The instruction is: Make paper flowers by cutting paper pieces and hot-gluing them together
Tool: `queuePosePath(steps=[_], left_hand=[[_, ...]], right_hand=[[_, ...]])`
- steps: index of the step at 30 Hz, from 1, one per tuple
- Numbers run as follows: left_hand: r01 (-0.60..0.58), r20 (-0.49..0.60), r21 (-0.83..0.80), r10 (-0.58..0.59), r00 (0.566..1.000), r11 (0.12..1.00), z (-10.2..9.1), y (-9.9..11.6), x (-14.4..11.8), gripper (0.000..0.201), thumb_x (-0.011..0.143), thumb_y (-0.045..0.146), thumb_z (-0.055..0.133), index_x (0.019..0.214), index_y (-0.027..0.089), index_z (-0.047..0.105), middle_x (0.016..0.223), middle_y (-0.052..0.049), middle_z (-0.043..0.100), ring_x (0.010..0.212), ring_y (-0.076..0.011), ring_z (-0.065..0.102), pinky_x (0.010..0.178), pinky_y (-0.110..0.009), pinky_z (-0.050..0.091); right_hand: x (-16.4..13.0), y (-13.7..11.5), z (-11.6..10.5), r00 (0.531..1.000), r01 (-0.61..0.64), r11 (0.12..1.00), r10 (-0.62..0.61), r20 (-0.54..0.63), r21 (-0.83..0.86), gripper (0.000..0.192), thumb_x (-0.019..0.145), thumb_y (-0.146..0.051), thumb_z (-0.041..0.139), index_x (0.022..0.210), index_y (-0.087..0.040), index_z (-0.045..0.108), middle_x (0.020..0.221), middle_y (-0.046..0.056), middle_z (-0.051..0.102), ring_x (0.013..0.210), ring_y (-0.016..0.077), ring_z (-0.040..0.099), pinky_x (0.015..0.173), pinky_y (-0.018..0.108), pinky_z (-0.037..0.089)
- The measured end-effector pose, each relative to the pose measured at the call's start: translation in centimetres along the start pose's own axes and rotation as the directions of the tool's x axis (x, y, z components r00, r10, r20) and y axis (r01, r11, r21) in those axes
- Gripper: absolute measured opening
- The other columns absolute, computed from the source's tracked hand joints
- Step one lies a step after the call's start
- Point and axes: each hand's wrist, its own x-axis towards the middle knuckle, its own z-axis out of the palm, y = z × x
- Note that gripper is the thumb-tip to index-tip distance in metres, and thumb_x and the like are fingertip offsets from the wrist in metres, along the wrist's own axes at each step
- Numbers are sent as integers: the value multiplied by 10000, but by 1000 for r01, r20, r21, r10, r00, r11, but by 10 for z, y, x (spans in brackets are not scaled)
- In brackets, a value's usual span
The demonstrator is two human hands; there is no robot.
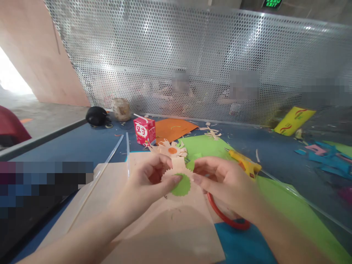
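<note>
Near the surface's (90, 146) front edge, left hand (147, 183) and right hand (220, 183) pinch a green-centred, scalloped beige paper flower (180, 183); a careless tug could tear its thin fringe.

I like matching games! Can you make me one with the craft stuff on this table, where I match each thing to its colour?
Things:
1. drink carton
2. glue gun
3. scalloped paper circle pinched between the left hand and right hand
4. ring under the right hand

Colours:
A. green
B. red hoop colour
C. yellow
D. red and white

Pairs: 1-D, 2-C, 3-A, 4-B
</note>
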Motion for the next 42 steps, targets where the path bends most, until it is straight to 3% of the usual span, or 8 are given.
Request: queuePosePath(steps=[6, 20, 37, 42], left_hand=[[52, 0, 47, -53, 999, 998, 2, -2, 2, 209, 686, 266, 645, 767, 187, 469, 679, 43, 506, 583, -73, 498, 499, -179, 393], [98, 33, 115, -102, 994, 989, 1, -1, 1, 212, 693, 286, 626, 754, 185, 449, 582, 64, 433, 500, -53, 415, 411, -141, 331], [77, 41, 21, -78, 996, 997, -1, -3, 1, 229, 698, 300, 637, 770, 188, 450, 644, 41, 504, 530, -76, 487, 428, -176, 419], [81, 37, 45, -82, 996, 996, 0, -2, 2, 236, 711, 310, 623, 799, 176, 449, 756, -5, 567, 617, -105, 537, 485, -208, 443]], right_hand=[[0, -1, 3, 1000, 3, 999, -3, 3, -52, 86, 762, -266, 563, 777, -210, 626, 695, -22, 637, 585, 87, 570, 509, 179, 447], [-2, -3, 1, 1000, -22, 984, 23, 5, -176, 106, 751, -256, 558, 709, -175, 612, 631, -26, 586, 550, 82, 509, 498, 186, 409], [-1, -12, 4, 998, -57, 998, 57, -6, 16, 103, 739, -214, 579, 643, -184, 598, 551, -40, 551, 481, 66, 512, 483, 178, 424], [-1, -11, 3, 996, -87, 995, 87, 8, 56, 98, 745, -240, 589, 670, -186, 622, 578, -33, 585, 496, 68, 537, 488, 173, 443]])
